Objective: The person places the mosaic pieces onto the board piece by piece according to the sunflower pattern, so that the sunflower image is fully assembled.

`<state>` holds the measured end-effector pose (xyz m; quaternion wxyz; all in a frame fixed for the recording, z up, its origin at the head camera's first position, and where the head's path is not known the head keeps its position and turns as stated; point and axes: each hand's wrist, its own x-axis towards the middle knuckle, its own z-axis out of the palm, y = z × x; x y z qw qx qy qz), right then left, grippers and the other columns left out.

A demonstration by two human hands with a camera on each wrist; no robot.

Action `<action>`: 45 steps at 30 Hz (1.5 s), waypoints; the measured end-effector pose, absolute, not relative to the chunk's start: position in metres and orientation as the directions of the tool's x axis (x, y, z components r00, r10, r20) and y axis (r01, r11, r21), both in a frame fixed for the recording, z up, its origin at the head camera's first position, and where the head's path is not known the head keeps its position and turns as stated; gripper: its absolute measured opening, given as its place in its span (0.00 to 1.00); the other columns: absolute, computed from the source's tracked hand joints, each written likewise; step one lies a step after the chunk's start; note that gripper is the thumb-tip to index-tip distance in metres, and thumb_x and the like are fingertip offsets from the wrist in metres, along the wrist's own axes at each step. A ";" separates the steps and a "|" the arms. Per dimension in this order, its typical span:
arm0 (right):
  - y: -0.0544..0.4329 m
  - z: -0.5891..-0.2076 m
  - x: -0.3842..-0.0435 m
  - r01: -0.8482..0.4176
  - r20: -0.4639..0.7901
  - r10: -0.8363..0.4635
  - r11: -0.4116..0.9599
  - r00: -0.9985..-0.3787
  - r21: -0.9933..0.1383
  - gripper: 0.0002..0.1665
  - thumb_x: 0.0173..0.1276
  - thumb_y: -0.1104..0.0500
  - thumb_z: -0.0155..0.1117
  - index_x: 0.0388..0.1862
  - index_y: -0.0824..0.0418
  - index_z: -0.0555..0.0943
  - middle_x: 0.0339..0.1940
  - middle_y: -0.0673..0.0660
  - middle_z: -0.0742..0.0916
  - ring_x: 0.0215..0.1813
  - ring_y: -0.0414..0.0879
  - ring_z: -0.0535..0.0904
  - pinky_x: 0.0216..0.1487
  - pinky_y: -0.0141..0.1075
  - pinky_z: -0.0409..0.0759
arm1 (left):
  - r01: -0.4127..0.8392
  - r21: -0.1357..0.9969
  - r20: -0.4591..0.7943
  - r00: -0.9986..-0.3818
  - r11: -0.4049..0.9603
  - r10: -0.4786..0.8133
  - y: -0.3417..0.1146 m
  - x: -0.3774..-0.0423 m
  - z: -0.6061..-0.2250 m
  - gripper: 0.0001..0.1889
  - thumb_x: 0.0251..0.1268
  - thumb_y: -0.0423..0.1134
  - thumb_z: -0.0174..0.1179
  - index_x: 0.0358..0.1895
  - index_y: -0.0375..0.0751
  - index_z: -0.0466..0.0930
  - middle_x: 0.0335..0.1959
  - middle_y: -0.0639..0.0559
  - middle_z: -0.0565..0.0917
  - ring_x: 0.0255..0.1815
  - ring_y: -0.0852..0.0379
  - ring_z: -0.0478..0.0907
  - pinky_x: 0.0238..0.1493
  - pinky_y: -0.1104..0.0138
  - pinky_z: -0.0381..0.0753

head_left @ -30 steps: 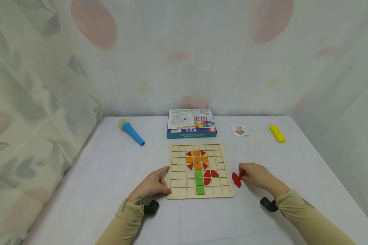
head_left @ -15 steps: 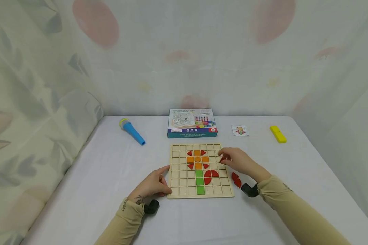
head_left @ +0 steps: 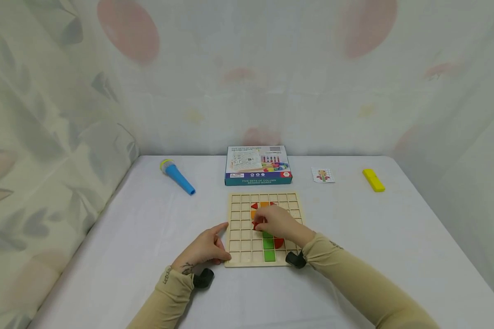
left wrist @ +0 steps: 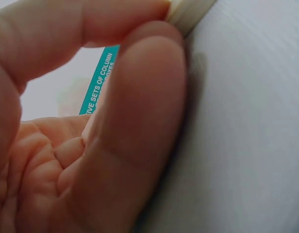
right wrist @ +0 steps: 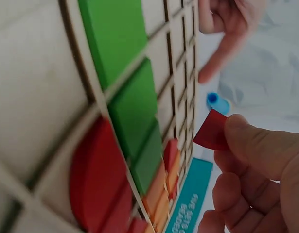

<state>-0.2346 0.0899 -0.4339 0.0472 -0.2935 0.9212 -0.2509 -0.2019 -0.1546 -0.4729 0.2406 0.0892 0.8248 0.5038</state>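
A wooden grid board (head_left: 236, 235) lies on the white table, with green squares (head_left: 269, 256), orange pieces and red pieces in its cells. My right hand (head_left: 279, 223) is over the middle of the board, left of the red quarter pieces laid there, and covers part of the pattern. Thumb and finger pinch a red quarter-circle tile (right wrist: 211, 130), held above the cells in the right wrist view. My left hand (head_left: 203, 249) rests at the board's left side, index finger and thumb spread along the edge, the thumb at the lower corner.
Behind the board stands a toy box (head_left: 258, 181). A blue toy microphone (head_left: 179, 178) lies at the back left. At the back right are a small pattern card (head_left: 323, 175) and a yellow block-shaped item (head_left: 373, 180). My right sleeve crosses the table's right side.
My right hand has picked up a red tile from the table at the right and carried it left over the board. The left hand stays at the board's edge.
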 end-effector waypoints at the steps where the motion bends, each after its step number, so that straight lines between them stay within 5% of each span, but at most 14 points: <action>1: 0.088 -0.435 -0.234 -0.525 0.057 -0.573 0.701 -0.818 -0.482 0.04 0.59 0.57 0.66 0.33 0.55 0.82 0.30 0.46 0.84 0.31 0.38 0.74 0.35 0.32 0.74 | -0.097 0.875 -0.308 -0.868 0.474 0.390 -0.155 -0.202 -0.473 0.51 0.40 0.31 0.71 0.72 0.38 0.51 0.19 0.49 0.78 0.16 0.59 0.73 0.21 0.67 0.74; 17: 0.077 -0.448 -0.231 -0.534 0.009 -0.585 0.733 -0.811 -0.421 0.04 0.59 0.58 0.66 0.27 0.53 0.80 0.24 0.45 0.80 0.28 0.40 0.71 0.31 0.30 0.70 | -0.094 0.869 -0.309 -0.869 0.486 0.385 -0.154 -0.201 -0.472 0.51 0.40 0.31 0.71 0.72 0.39 0.52 0.19 0.49 0.77 0.16 0.58 0.73 0.20 0.67 0.72; 31: 0.072 -0.456 -0.230 -0.627 0.079 -0.628 0.745 -0.775 -0.230 0.06 0.60 0.56 0.65 0.25 0.52 0.83 0.22 0.45 0.82 0.26 0.38 0.71 0.31 0.30 0.70 | -0.097 0.865 -0.313 -0.871 0.492 0.379 -0.153 -0.202 -0.472 0.51 0.40 0.31 0.72 0.72 0.40 0.52 0.19 0.49 0.78 0.16 0.58 0.73 0.20 0.67 0.72; 38: 0.086 -0.433 -0.224 -0.632 0.207 -0.600 0.758 -0.773 -0.161 0.08 0.60 0.56 0.65 0.34 0.58 0.85 0.31 0.51 0.86 0.33 0.46 0.77 0.35 0.38 0.74 | -0.096 0.863 -0.315 -0.871 0.496 0.378 -0.153 -0.202 -0.473 0.51 0.41 0.32 0.71 0.72 0.40 0.51 0.19 0.49 0.78 0.16 0.58 0.74 0.20 0.67 0.73; 45: 0.140 -0.410 -0.222 -0.496 0.254 -0.453 0.856 -0.855 -0.143 0.17 0.60 0.56 0.65 0.48 0.58 0.83 0.43 0.56 0.84 0.46 0.53 0.77 0.44 0.48 0.75 | -0.103 0.861 -0.319 -0.873 0.498 0.370 -0.153 -0.201 -0.471 0.51 0.41 0.32 0.72 0.72 0.40 0.52 0.19 0.49 0.78 0.16 0.58 0.73 0.20 0.67 0.73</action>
